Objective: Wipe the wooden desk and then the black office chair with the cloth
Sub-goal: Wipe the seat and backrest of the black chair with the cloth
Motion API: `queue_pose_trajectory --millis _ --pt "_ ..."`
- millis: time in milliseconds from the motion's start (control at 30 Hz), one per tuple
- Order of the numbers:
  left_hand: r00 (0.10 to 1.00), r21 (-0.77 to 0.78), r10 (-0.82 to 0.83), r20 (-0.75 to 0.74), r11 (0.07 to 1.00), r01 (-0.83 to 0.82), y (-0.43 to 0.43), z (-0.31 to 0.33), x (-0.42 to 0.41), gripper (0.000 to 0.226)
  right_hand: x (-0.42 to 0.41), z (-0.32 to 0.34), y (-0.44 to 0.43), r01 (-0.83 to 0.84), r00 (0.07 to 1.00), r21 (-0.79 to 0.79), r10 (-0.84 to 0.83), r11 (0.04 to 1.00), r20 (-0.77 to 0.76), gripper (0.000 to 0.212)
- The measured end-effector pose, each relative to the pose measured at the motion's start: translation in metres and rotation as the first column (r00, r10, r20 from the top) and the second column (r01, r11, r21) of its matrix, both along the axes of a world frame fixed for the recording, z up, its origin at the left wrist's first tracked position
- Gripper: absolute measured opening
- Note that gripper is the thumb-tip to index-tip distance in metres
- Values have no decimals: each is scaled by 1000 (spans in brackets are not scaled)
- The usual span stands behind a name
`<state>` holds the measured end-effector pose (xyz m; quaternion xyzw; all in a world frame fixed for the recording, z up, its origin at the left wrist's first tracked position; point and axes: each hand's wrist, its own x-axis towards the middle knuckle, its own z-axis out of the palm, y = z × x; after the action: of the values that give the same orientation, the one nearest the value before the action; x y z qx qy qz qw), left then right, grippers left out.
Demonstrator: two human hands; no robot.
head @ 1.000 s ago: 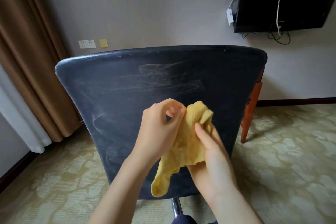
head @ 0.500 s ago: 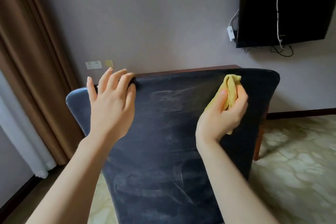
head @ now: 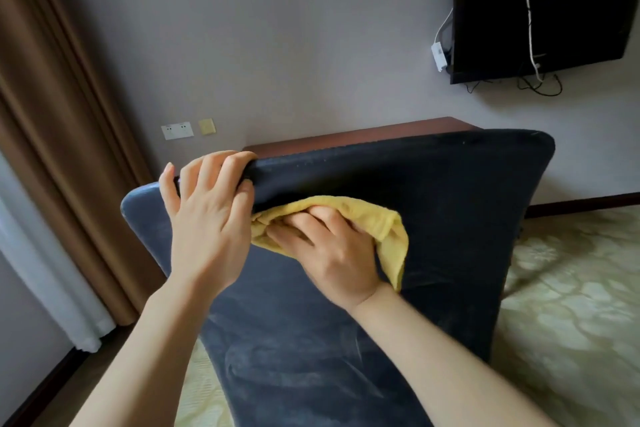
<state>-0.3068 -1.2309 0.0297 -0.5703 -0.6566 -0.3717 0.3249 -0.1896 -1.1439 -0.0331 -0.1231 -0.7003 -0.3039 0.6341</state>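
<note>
1. While the yellow cloth (head: 377, 218) lies bunched against the near face of the black office chair (head: 460, 218), just under its top edge, the right hand (head: 332, 250) presses it there, fingers curled into its folds.
2. The left hand (head: 207, 222) grips the chair's top edge just left of the cloth, with its fingers hooked over.
3. By my judgement the chair stage is underway. Pale smears show lower on the back, and the seat is out of view.
4. The wooden desk (head: 363, 133) shows only as a strip behind the chair's top, so I cannot tell whether it has been wiped.
5. No brand or legible writing shows on the chair, the cloth or the wall screen (head: 554, 10) above the chair.
</note>
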Motion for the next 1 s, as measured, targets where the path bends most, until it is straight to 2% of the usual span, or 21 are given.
queue_pose_trajectory --millis 100,233,367,533,600,667,700,800,867,933,1000 --pt "1000 7 21 22 1000 -21 2 0 1 40 28 8 17 90 996 63 -89 994 -23 9" --pt "1000 2 16 19 1000 -16 1 0 1 42 77 4 42 188 980 27 -186 982 -67 12" --pt "999 10 26 33 1000 -27 1 -1 3 40 117 -2 61 225 948 -130 -248 966 -201 11" --pt "999 9 30 25 999 -31 2 -2 5 42 151 9 67 285 853 -293 -381 913 -357 17" --pt "999 15 19 33 1000 -19 2 -2 5 44 159 24 68 149 788 -439 -375 886 -488 21" --pt "999 22 14 42 1000 -15 3 -3 6 44 163 40 66 -106 718 -552 -320 827 -618 23" --pt "999 22 16 46 1000 -17 3 -3 6 43 164 45 66 -165 715 -572 -302 804 -631 23" --pt "998 23 20 54 1000 -21 4 -4 6 42 168 50 66 -123 787 -610 -297 783 -541 24" --pt "998 22 21 51 1000 -23 4 -4 7 40 170 47 66 -238 815 -601 -180 763 -551 25" --pt "999 19 23 45 1000 -24 4 -3 7 40 166 43 65 -381 804 -595 -64 708 -592 23" --pt "999 10 21 31 1000 -22 2 -2 7 41 156 41 59 -454 777 -590 -28 667 -629 29"
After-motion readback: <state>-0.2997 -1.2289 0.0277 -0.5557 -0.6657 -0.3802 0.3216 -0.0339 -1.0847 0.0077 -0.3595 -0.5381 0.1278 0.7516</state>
